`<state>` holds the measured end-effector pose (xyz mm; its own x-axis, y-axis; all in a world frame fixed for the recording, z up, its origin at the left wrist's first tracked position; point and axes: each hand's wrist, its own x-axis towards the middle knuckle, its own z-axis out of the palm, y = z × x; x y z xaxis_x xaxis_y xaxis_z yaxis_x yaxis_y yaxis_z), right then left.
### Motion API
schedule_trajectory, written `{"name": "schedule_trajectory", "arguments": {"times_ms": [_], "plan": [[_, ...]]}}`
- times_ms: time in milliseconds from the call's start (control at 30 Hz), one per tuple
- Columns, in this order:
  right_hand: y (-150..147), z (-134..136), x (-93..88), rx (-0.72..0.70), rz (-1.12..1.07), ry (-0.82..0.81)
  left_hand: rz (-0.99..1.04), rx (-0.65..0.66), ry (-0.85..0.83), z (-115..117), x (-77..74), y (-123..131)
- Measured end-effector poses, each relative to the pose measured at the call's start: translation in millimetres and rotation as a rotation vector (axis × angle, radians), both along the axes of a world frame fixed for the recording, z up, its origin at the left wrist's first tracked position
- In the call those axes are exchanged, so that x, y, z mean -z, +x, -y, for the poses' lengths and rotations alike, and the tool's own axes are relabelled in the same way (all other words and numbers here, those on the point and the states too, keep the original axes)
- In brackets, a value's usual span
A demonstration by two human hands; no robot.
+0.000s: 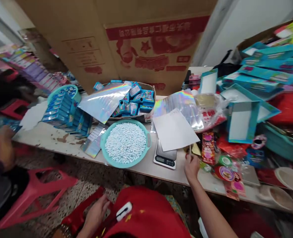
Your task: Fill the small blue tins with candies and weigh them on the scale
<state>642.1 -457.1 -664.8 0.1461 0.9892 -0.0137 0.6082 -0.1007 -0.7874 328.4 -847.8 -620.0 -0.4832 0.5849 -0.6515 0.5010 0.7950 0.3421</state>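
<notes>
My right hand (192, 165) is closed at the table edge, right of the digital scale (165, 161). A thin pale stick (190, 149) rises from its fingers; its kind is unclear. A white sheet (174, 130) covers much of the scale's plate. My left hand (98, 210) is low beside my red-clothed lap, off the table, empty, with its fingers loosely stretched. Between the hands on the table stands a turquoise basin (148, 140) full of small pale-blue candies (125, 142). Beside my right hand lies a red-and-pink packet (208, 148).
Blue small boxes (142, 99) fill a carton behind the basin; more blue boxes (59, 110) are stacked left. A tall cardboard box (86, 39) backs the table. Blue trays (244, 122) pile up right. At left, another person's hand (6, 138) shows near a pink stool (40, 191).
</notes>
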Motion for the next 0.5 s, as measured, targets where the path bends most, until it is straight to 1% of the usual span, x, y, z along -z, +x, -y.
{"name": "schedule_trajectory", "arguments": {"times_ms": [67,100,167,233,300,367,433,500], "plan": [[9,24,15.5,-0.061,0.064,-0.02,-0.017,0.02,0.038,-20,-6.9,-2],[11,30,22.0,-0.084,0.097,-0.026,-0.027,0.038,0.052,-31,-9.3,-4],[9,33,31.8,-0.103,0.17,-0.034,-0.034,0.082,0.059,-50,-11.1,-8],[5,25,36.7,-0.101,0.238,-0.032,-0.021,0.135,0.054,-66,-9.7,-14],[1,15,35.5,-0.081,0.291,-0.018,-0.009,0.189,0.048,-78,-7.5,-22],[-3,12,28.6,-0.044,0.32,0.009,-0.047,0.197,0.035,-84,-6.6,-31],[-9,17,18.4,-0.005,0.322,0.043,-0.118,0.122,0.036,-86,-7.9,-42],[-18,27,7.9,-0.029,0.255,0.103,-0.175,-0.026,0.094,-89,-11.3,-56]]}}
